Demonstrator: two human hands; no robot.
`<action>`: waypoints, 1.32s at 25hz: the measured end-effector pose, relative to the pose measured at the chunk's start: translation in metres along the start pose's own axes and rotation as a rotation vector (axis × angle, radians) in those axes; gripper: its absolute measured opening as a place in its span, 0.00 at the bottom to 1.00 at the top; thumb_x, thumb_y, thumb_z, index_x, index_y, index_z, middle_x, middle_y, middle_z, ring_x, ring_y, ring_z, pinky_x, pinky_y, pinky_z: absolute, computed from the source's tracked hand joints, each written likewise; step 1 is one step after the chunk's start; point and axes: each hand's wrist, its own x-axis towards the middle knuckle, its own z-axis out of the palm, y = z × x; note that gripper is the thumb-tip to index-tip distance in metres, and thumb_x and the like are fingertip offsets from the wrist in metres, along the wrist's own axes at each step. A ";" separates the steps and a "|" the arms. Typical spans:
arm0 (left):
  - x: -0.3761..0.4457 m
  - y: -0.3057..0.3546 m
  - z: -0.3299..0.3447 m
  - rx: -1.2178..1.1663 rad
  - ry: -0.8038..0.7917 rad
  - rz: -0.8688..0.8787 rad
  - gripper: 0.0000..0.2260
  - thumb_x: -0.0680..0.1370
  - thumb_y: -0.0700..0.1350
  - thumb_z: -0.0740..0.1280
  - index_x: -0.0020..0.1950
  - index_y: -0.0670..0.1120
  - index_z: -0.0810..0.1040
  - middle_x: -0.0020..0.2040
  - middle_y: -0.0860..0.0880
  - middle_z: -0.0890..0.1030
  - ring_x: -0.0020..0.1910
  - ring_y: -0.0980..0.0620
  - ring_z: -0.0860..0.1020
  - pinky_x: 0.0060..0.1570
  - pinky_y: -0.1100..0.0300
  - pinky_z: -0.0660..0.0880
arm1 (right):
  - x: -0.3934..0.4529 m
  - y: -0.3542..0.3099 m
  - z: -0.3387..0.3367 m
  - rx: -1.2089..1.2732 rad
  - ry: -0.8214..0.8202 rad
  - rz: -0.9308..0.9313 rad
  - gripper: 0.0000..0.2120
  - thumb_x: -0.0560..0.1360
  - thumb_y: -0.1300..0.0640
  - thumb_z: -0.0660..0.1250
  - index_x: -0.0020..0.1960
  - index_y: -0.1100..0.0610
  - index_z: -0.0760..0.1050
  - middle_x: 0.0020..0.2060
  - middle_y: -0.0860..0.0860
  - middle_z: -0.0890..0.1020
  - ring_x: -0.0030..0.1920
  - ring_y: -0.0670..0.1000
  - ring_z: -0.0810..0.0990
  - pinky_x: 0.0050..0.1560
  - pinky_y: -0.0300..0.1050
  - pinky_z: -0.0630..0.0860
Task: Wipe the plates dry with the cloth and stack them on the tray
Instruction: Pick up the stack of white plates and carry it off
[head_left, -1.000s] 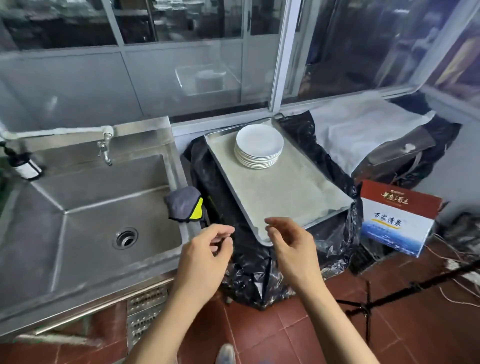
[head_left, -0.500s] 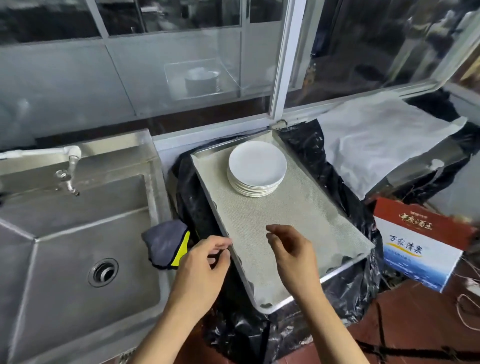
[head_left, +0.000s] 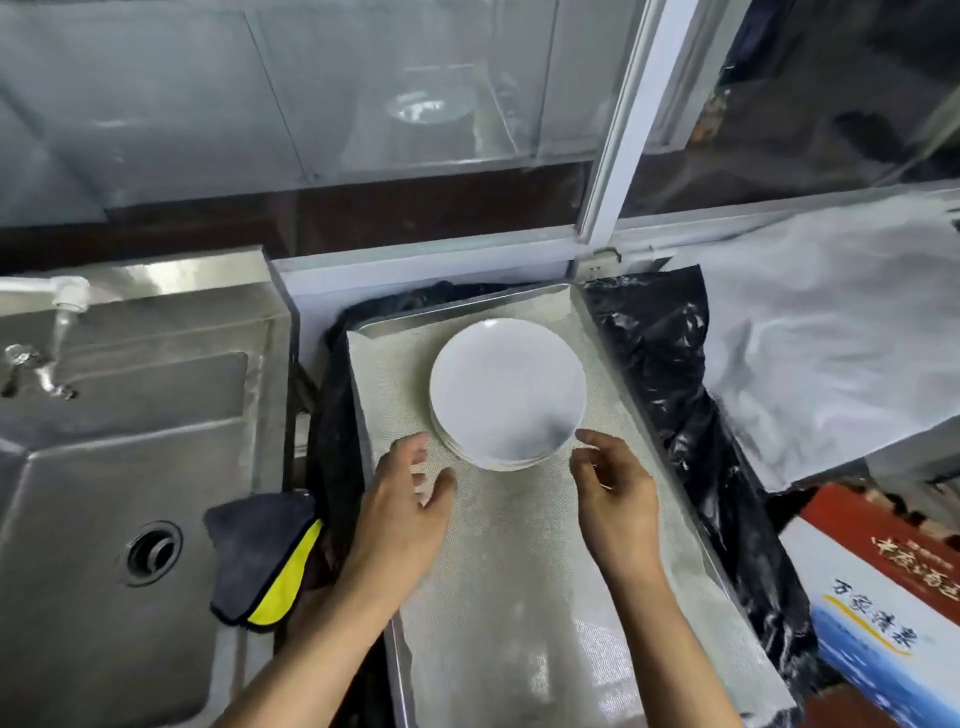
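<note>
A stack of several white plates (head_left: 506, 392) stands on the far half of a metal tray (head_left: 519, 613) lined with a pale mesh mat. My left hand (head_left: 408, 499) hovers over the mat just left of the stack's near edge, fingers loosely spread and holding nothing. My right hand (head_left: 613, 491) is just right of the stack's near edge, fingers loosely curved, its fingertips close to the plate rim; contact is unclear. The grey and yellow cloth (head_left: 262, 561) hangs over the sink's right rim, apart from both hands.
A steel sink (head_left: 104, 493) with a drain and a tap (head_left: 52, 338) fills the left. Black plastic sheeting (head_left: 670, 395) lies under and right of the tray. A white sheet (head_left: 831, 353) and a red, white and blue box (head_left: 888, 592) sit at right. A window runs behind.
The view has moved closer to the tray. Both hands have reached forward from the tray's near edge to either side of the plate stack.
</note>
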 end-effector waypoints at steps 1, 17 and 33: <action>0.015 0.001 0.009 0.009 0.009 -0.033 0.21 0.80 0.48 0.68 0.73 0.50 0.69 0.67 0.50 0.74 0.59 0.52 0.77 0.56 0.61 0.74 | 0.020 0.002 0.002 -0.005 0.005 0.014 0.11 0.80 0.60 0.69 0.59 0.49 0.80 0.43 0.45 0.85 0.44 0.41 0.83 0.43 0.32 0.73; 0.149 -0.027 0.076 -0.098 0.112 -0.343 0.34 0.67 0.62 0.77 0.70 0.56 0.70 0.56 0.58 0.78 0.53 0.55 0.78 0.45 0.60 0.72 | 0.151 0.034 0.052 -0.084 -0.147 0.292 0.31 0.72 0.39 0.75 0.70 0.48 0.72 0.55 0.44 0.82 0.51 0.47 0.81 0.52 0.43 0.76; 0.139 -0.018 0.070 -0.567 0.097 -0.589 0.18 0.66 0.51 0.81 0.54 0.52 0.82 0.44 0.55 0.87 0.48 0.49 0.85 0.46 0.49 0.82 | 0.142 0.032 0.044 0.113 -0.152 0.387 0.22 0.67 0.44 0.82 0.57 0.49 0.82 0.46 0.43 0.87 0.47 0.45 0.86 0.44 0.42 0.81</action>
